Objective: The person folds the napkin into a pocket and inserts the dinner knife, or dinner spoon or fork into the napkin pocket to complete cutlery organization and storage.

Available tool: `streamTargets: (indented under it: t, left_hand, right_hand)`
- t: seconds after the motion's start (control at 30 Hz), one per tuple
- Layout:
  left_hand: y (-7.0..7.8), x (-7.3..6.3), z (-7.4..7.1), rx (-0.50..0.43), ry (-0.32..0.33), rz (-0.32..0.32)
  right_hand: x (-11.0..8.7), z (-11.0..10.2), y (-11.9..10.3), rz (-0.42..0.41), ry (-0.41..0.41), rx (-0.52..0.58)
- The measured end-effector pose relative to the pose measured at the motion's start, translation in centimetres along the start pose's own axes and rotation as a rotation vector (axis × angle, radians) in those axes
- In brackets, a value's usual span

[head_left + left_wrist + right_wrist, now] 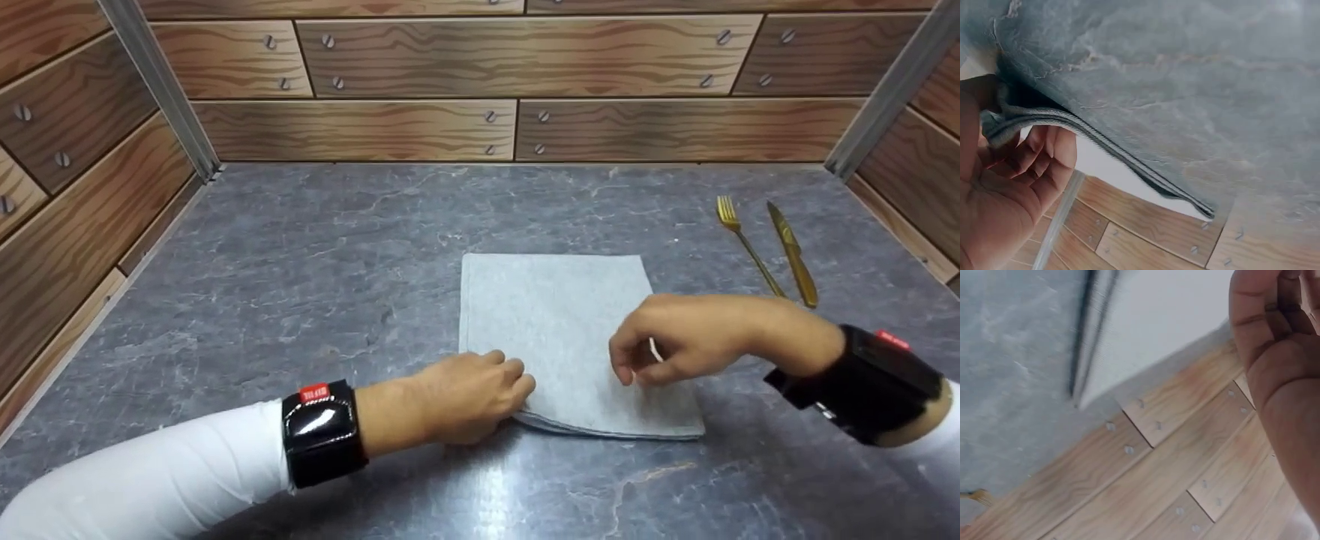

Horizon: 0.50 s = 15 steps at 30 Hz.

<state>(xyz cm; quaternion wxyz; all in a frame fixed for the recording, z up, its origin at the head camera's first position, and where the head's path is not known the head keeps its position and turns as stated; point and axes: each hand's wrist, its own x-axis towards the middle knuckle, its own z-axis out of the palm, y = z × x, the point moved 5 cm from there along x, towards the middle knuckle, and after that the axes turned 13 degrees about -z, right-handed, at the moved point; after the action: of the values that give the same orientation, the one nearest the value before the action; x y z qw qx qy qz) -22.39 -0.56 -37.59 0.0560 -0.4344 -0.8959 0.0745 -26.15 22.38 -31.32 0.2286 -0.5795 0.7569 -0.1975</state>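
A pale grey cloth napkin (551,315), folded into a layered rectangle, lies on the table. At its near left corner my left hand (472,397) pinches the edge between thumb and fingers. The left wrist view shows the stacked layers of the napkin (1112,149) lifted and curving at that corner, the thumb on one side. Over the right part of the cloth hovers my right hand (690,337), its fingers loosely bent and nothing between them. In the right wrist view that hand (1292,365) is partly cut off, beside the napkin (1157,320).
A gold fork (754,251) and a gold knife (795,259) lie side by side at the right, beyond my right wrist. Wood-patterned panels (525,60) wall the grey marbled table (300,247) at the back and both sides.
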Motion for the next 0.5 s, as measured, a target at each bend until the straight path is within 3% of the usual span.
streamTargets:
  t: [0.07, 0.13, 0.27, 0.37, 0.43, 0.5]
  left_hand:
    - [-0.4, 0.1, -0.6, -0.069, -0.014, -0.016]
    - [-1.3, 0.6, -0.1, -0.198, 0.021, -0.039]
    - [-4.2, 2.6, 3.9, -0.468, 0.063, -0.116]
    - [-6.5, 4.0, 6.4, -0.632, 0.061, -0.212]
    - [-7.5, 4.2, 6.1, -0.715, 0.079, -0.240]
    - [-7.7, 3.8, 5.1, -0.752, 0.114, -0.199]
  right_hand:
    - [0.1, -0.5, -0.4, -0.018, 0.000, -0.021]
    - [0.2, -0.6, -0.8, -0.016, -0.016, -0.029]
    - [0.3, 0.0, -1.4, 0.008, -0.075, -0.060]
    - [0.0, 1.2, -1.6, 0.063, -0.127, -0.139]
    - [-0.5, 2.1, -1.6, 0.120, -0.153, -0.202]
    - [-1.1, 2.8, -1.5, 0.147, -0.152, -0.229]
